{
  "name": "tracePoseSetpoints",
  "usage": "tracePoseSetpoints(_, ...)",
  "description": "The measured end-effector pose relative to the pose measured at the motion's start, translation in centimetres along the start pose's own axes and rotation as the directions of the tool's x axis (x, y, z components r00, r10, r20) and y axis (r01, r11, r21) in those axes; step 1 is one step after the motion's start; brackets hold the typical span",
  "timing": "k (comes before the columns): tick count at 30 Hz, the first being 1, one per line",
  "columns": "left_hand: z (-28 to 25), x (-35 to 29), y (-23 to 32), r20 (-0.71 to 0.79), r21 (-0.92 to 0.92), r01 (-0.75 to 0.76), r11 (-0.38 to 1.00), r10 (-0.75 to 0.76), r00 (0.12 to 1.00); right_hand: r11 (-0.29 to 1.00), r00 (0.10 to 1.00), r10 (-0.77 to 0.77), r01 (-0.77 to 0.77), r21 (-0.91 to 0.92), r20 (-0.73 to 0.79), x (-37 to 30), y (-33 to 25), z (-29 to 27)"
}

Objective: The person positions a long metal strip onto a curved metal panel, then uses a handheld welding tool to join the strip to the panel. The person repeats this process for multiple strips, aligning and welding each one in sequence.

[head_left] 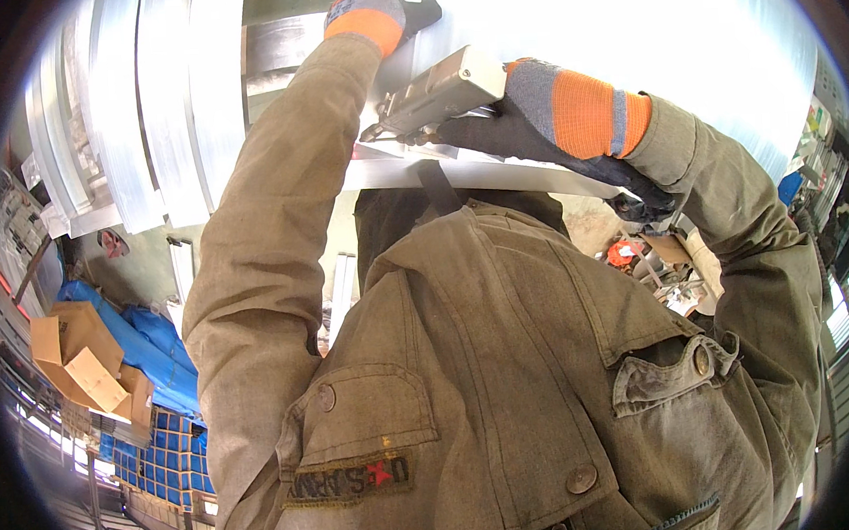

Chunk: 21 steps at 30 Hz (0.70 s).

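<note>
My left hand (370, 18), in a grey, orange and black work glove, reaches to the top edge over silver metal profiles. Its thumb is stretched out to the right; the other fingers are mostly cut off. My right hand (570, 113), gloved alike, is closed at the right end of a beige, box-shaped metal piece (449, 83). Small metal mechanism parts line its lower left side, and its exact kind is unclear. The piece is tilted, just above a bright metal profile (496, 173) that runs crosswise before my chest. A black object (637, 191) shows beneath my right wrist, partly hidden.
Several long silver profiles (168, 106) lie side by side at left. Bright, washed-out metal sheeting (671, 31) fills the upper right. Lower left are an open cardboard box (79, 355), blue sheeting (155, 337) and a blue gridded crate (166, 461). Scattered items, one orange (624, 252), lie below right.
</note>
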<state>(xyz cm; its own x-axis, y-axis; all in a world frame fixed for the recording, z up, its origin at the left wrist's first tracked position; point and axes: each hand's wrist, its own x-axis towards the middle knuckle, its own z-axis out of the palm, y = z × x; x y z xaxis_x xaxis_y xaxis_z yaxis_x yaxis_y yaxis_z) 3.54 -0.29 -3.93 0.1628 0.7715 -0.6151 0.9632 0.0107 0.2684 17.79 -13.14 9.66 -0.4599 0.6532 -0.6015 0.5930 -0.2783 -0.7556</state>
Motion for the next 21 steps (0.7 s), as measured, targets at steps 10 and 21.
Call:
tracePoseSetpoints(10, -1.2, -1.3, -0.2, 0.051, -0.118, -0.144, 0.983, 0.151, 0.987, 0.989, 0.992, 0.087, -0.074, -0.13, 0.096, 0.5, 1.6, 0.8)
tracePoseSetpoints(21, -0.8, -1.1, -0.1, -0.011, -0.09, -0.142, 0.986, 0.142, 0.99, 0.977, 0.989, -0.136, 0.142, -0.157, 0.049, 0.3, 4.4, 1.1)
